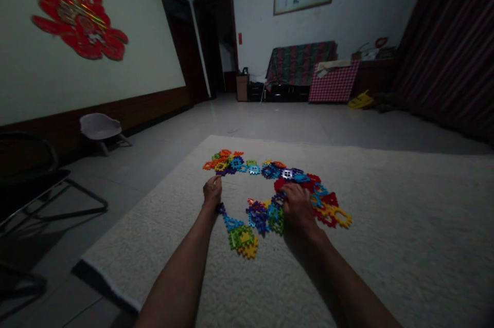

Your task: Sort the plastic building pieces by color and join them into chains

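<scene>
In the head view, toothed plastic pieces lie loose on the cream mat. My left hand is curled, fingertips drawn together, just short of the orange cluster toward the mat's far left corner; whether it pinches anything, I cannot tell. My right hand bends over the red pieces, its back hiding any grip. A green piece lies between my forearms. The mat's right edge is cut off.

pieces: blue, red, green, yellow | rug: cream | cloth: pink-checked
</scene>
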Action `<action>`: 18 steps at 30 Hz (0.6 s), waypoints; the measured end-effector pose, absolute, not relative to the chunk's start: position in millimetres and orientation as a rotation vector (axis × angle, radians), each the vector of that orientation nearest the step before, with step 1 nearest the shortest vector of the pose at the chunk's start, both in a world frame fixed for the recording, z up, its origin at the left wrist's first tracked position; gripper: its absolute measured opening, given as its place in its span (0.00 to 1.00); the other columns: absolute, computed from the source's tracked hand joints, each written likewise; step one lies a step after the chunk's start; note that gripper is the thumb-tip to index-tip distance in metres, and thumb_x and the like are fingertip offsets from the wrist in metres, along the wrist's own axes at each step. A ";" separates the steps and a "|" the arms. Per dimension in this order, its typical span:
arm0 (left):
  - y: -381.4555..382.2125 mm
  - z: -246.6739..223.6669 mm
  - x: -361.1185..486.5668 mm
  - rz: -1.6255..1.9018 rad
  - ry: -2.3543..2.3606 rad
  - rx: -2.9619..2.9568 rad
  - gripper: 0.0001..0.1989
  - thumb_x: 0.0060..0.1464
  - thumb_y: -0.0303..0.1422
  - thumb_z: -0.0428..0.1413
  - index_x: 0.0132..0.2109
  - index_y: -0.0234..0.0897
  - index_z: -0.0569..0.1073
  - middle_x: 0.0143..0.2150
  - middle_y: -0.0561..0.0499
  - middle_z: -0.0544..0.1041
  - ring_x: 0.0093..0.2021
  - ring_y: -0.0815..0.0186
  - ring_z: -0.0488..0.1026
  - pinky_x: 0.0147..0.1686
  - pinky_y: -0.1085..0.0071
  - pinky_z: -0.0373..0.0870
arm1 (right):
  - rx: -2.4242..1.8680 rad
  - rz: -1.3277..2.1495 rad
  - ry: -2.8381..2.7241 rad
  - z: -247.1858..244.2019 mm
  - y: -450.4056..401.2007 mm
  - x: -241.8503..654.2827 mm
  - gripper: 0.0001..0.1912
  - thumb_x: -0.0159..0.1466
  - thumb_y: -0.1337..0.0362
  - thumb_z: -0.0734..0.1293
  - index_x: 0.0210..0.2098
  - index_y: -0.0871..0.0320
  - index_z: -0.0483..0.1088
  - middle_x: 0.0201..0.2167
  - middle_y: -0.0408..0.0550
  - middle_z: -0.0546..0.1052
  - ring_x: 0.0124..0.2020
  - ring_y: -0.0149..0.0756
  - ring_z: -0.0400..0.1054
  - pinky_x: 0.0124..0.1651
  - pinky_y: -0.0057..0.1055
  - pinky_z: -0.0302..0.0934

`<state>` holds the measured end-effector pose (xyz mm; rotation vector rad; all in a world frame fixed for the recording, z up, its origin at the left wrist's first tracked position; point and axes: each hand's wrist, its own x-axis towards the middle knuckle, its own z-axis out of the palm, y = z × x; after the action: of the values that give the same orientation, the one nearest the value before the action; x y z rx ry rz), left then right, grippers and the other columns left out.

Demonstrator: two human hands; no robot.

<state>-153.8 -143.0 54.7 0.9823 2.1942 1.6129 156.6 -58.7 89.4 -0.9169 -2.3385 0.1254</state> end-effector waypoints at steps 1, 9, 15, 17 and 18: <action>-151.8 53.3 -155.3 1.601 2.278 0.960 0.19 0.53 0.39 0.50 0.46 0.40 0.79 0.40 0.46 0.82 0.51 0.54 0.74 0.52 0.61 0.66 | -0.813 0.179 -2.372 89.7 -71.3 149.2 0.22 0.55 0.75 0.60 0.48 0.59 0.72 0.51 0.55 0.74 0.55 0.46 0.62 0.58 0.45 0.49; -184.3 40.3 -137.3 1.449 2.485 1.079 0.16 0.52 0.33 0.50 0.44 0.37 0.79 0.49 0.39 0.79 0.56 0.52 0.70 0.60 0.59 0.59 | -0.256 0.395 -2.704 80.8 -163.5 103.1 0.32 0.55 0.52 0.70 0.57 0.55 0.66 0.61 0.57 0.66 0.63 0.52 0.54 0.64 0.57 0.40; -184.6 38.6 -114.5 1.430 2.437 1.187 0.17 0.54 0.30 0.47 0.44 0.36 0.78 0.48 0.40 0.79 0.53 0.53 0.72 0.59 0.58 0.61 | -0.459 0.350 -2.785 71.8 -172.8 91.3 0.30 0.58 0.55 0.69 0.57 0.57 0.65 0.59 0.57 0.67 0.61 0.52 0.54 0.65 0.57 0.40; -181.4 38.3 -106.3 1.450 2.410 1.207 0.17 0.54 0.30 0.47 0.45 0.35 0.78 0.48 0.40 0.78 0.53 0.53 0.72 0.58 0.59 0.62 | -0.513 0.350 -2.744 70.9 -171.0 91.8 0.24 0.60 0.58 0.67 0.55 0.58 0.66 0.57 0.56 0.69 0.60 0.50 0.56 0.65 0.56 0.39; -179.1 37.9 -102.0 1.462 2.396 1.214 0.17 0.55 0.31 0.47 0.45 0.35 0.78 0.48 0.40 0.78 0.53 0.53 0.72 0.58 0.59 0.63 | -0.530 0.345 -2.722 71.0 -169.8 92.6 0.23 0.61 0.59 0.67 0.54 0.58 0.67 0.56 0.55 0.69 0.59 0.49 0.57 0.66 0.55 0.39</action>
<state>-102.0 -179.1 37.9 1.2145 2.3955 1.4618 92.6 -169.8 71.0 -0.5298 -2.7221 0.3445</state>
